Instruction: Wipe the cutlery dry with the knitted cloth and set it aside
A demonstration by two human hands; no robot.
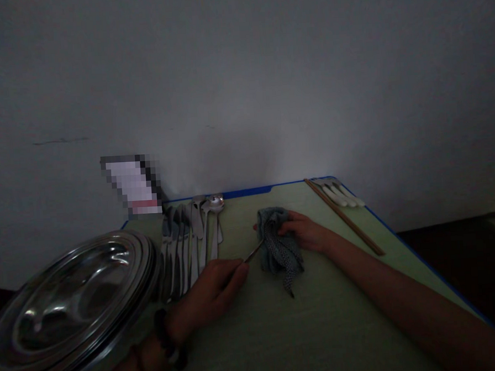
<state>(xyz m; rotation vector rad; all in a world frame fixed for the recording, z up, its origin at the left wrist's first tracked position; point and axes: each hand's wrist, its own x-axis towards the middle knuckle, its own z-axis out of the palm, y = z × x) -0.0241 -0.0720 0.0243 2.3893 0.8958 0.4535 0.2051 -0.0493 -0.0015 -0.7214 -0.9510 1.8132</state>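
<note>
While left hand [213,289] pinches a utensil [254,253], right hand [306,232] clasps the cloth [278,247].

Nothing can be read from here: the room is dim, and no lettering, number or brand shows on anything lying on the table [329,325]. The one object [133,186] that might carry print, propped against the wall [241,69] behind the row of spoons [192,238], is blurred into blocks of white, pink and black.
</note>
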